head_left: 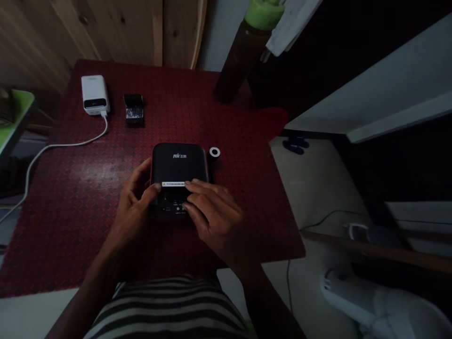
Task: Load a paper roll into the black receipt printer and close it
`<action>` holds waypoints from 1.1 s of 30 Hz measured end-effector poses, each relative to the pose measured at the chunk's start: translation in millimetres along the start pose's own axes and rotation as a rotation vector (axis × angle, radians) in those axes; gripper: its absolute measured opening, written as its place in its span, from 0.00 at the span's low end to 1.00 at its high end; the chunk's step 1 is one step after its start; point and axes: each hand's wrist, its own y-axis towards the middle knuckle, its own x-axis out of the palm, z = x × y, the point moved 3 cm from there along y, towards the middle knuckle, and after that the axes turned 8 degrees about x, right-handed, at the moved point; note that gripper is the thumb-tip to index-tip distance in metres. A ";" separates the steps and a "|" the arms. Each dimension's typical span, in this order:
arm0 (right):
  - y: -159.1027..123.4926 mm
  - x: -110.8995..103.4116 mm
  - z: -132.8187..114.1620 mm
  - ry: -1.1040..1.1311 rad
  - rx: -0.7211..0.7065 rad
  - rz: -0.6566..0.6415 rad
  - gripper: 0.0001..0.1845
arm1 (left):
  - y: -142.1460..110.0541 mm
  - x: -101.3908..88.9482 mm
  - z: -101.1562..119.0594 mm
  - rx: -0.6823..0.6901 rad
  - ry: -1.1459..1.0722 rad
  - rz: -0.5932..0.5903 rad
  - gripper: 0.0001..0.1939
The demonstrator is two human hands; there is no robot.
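Observation:
A black box-like device [179,165] with rounded corners sits on the red patterned table [240,188] in front of me. It bears a white logo, a white strip with a yellow warning mark, and a dark panel with small symbols below that. My left hand [136,190] grips its left side, thumb on top near the strip's left end. On the right part, the bent fingers of my right hand [212,207] press at the strip's right end, with the thumb lower, by the panel. A small round piece with a white ring-shaped end [214,152] stands close to the device's right edge.
Toward the back left lie a white power bank [94,92] with a plugged-in cable [72,143] and a partly unrolled black roll [134,110]. A dark bottle with a green cap [243,56] stands at the back right. Blue slippers [295,145] lie on the floor.

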 end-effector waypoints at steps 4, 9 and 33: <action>-1.6 2.2 0.8 0.023 -0.011 0.016 0.07 | 1.1 -0.3 -0.1 -0.003 0.019 0.007 0.36; -18.3 -5.1 6.9 0.160 0.079 0.140 0.15 | -13.7 -6.9 -6.3 -0.043 -0.067 0.027 0.31; -78.3 41.7 37.2 0.241 0.451 0.064 0.27 | -22.2 -11.2 8.6 -0.054 0.123 0.048 0.26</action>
